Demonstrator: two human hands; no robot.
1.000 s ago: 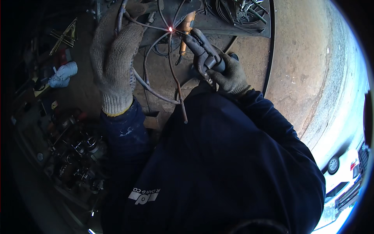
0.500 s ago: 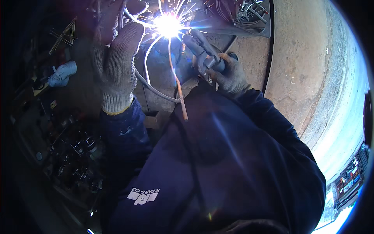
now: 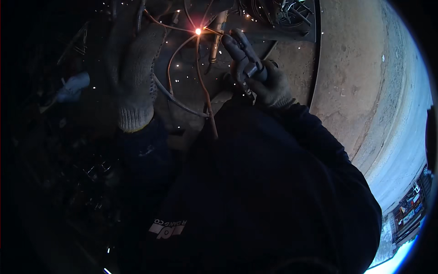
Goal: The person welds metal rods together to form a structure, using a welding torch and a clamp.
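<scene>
Several bent metal rods (image 3: 203, 84) meet at a small glowing weld spot (image 3: 198, 31) near the top. My right hand (image 3: 276, 86), in a knit work glove, is closed around a welding electrode holder (image 3: 242, 57). A short electrode (image 3: 213, 31) reaches from its jaws, its tip a little right of the glowing spot. My left hand (image 3: 141, 68), also gloved, is raised left of the joint, its fingers bent around a metal rod (image 3: 140, 16). Deep shadow hides part of that grip.
A bundle of wire and metal pieces (image 3: 292, 16) lies at the upper right. A pale crumpled cloth or glove (image 3: 74, 86) and thin rods (image 3: 81, 41) lie on the left. Dark metal parts (image 3: 98, 171) sit lower left. Concrete floor (image 3: 356, 77) extends right.
The bright arc has gone out, leaving a red-orange glowing spot and scattered sparks. The electrode holder has tilted slightly up and right, away from the joint. The scene is much darker.
</scene>
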